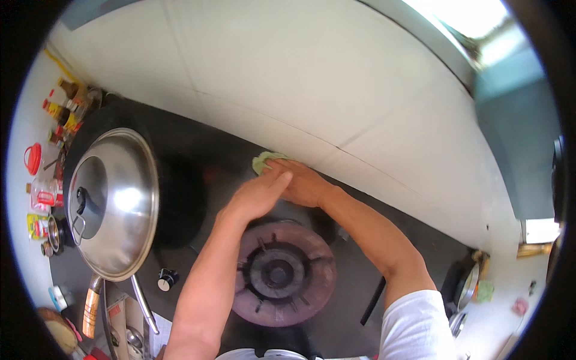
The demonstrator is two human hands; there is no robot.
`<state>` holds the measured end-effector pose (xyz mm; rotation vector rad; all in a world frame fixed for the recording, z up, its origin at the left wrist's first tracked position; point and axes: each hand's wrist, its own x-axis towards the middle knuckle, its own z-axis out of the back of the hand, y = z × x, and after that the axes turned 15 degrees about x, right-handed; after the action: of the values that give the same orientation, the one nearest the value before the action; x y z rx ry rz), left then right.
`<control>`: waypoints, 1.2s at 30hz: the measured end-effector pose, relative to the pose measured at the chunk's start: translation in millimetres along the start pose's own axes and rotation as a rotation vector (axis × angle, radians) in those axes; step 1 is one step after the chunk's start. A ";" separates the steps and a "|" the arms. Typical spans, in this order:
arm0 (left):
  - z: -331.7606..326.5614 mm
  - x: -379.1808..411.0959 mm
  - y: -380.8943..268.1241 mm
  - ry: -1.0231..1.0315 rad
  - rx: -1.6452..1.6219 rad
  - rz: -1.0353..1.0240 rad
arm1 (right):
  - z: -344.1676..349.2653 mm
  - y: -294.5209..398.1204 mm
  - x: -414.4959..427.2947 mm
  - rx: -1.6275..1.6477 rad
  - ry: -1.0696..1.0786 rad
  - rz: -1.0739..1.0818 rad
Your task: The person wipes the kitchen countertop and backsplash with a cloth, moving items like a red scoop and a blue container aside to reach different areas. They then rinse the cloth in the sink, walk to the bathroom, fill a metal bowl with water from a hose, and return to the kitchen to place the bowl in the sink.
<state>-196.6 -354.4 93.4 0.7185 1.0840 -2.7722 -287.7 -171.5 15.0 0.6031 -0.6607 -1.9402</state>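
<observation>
A light green cloth (262,163) lies bunched on the black stove top (220,148), against the foot of the white tiled wall. My right hand (308,182) presses on it, fingers spread over its near side. Just left of it, my left hand (256,198) reaches in with its thumb overlapping the right hand; most of its fingers are hidden, and whether it touches the cloth cannot be seen. Below both hands sits a gas burner (277,273) with a reddish round surround (319,292) and dark pan supports.
A wok with a domed steel lid (128,171) stands at left, its wooden handle (91,310) toward me. Bottles and jars (58,110) line the left wall. A control knob (165,282) sits near the wok. A pan (468,285) leans at far right. The wall (288,81) bounds the back.
</observation>
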 end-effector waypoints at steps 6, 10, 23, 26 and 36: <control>-92.9 34.1 -105.4 0.368 0.219 -0.338 | -0.7 -35.5 -186.3 0.001 -0.169 -0.233; -167.5 20.3 -175.1 0.451 0.481 -0.481 | -20.3 -21.4 -303.9 -0.114 -0.340 -0.370; -261.8 -135.5 -198.6 0.394 0.925 -0.493 | -153.4 111.3 -399.3 0.051 -0.538 -0.527; -277.1 -85.9 -192.3 -0.129 0.968 -0.616 | -126.7 48.1 -368.8 -0.109 -0.668 -0.488; -325.8 -167.9 -148.9 -0.221 0.852 -0.694 | -193.5 130.0 -385.7 -0.048 -0.726 -0.579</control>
<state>46.0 -44.4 53.4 0.0142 0.0290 -3.7970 80.8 88.0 11.9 0.0203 -0.9456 -2.7443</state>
